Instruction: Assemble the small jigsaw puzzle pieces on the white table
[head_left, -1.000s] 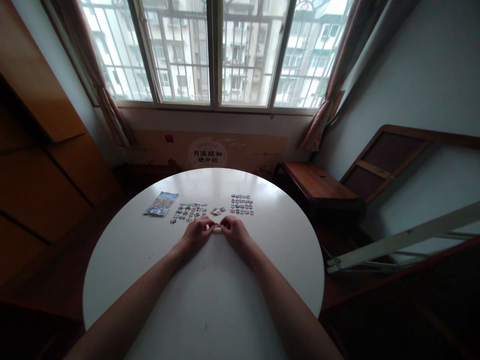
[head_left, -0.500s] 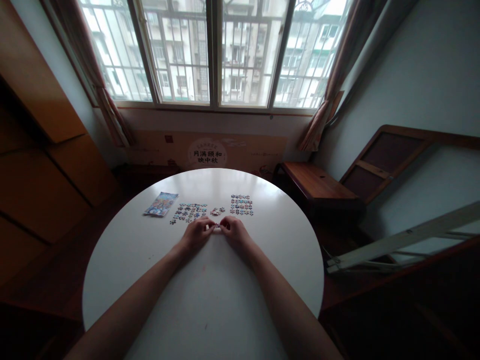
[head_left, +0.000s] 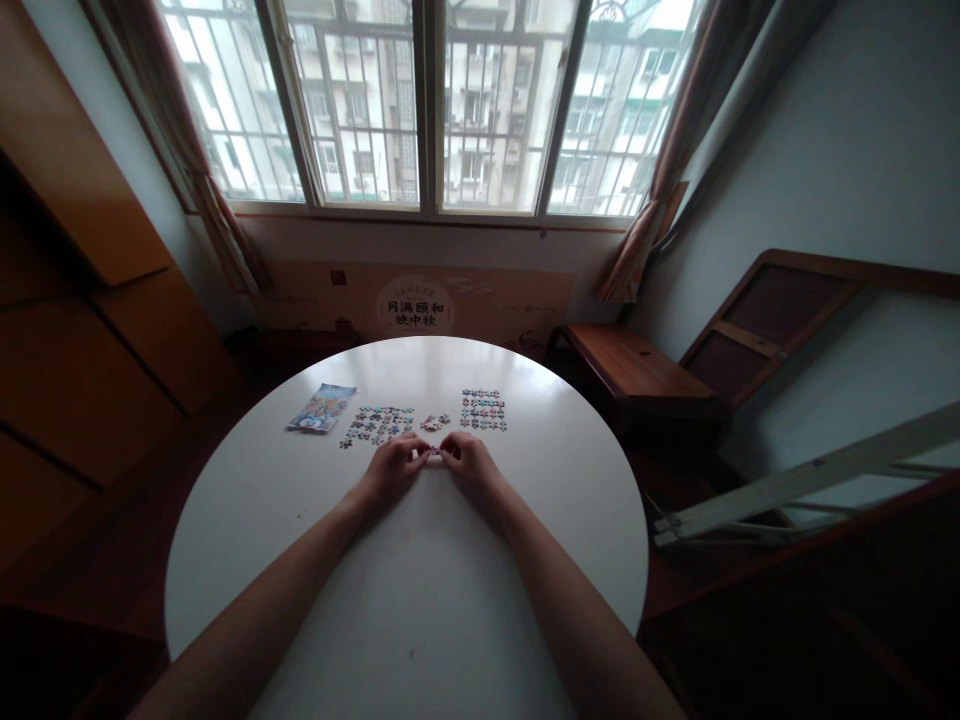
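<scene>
My left hand (head_left: 395,465) and my right hand (head_left: 465,461) rest side by side on the round white table (head_left: 420,590), fingertips pinched together over small jigsaw pieces (head_left: 434,453) between them. Just beyond the fingers lies a little cluster of loose pieces (head_left: 435,422). A spread of pieces (head_left: 375,424) lies to the left of it, and a neat block of pieces (head_left: 484,409) to the right. A colourful picture card (head_left: 322,407) lies further left.
A wooden bench (head_left: 637,370) stands to the right of the table. A wooden frame (head_left: 780,320) and a white bar (head_left: 810,480) lean by the right wall. Wooden cabinets (head_left: 82,330) fill the left side. Barred windows (head_left: 435,100) are ahead.
</scene>
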